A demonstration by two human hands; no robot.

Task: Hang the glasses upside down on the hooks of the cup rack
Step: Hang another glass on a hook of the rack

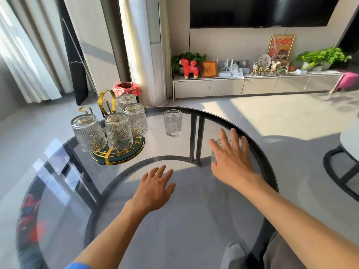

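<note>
A gold wire cup rack (105, 102) on a dark round base stands at the table's left. Several ribbed clear glasses hang upside down on its hooks, the nearest one (88, 133) at the front left. One hook (85, 110) at the back left is bare. An upright glass (172, 123) stands alone on the table right of the rack. Another upright glass (218, 145) near the right rim is mostly hidden behind my right hand (232, 160), which hovers over it with fingers spread. My left hand (154, 188) is open, palm down, above the table's middle.
The round glass table (258, 144) has a dark metal rim and frame bars below. A red-lined bin (127, 89) stands on the floor behind the rack. A low TV cabinet with plants and ornaments lines the far wall. Another table's edge shows at the right.
</note>
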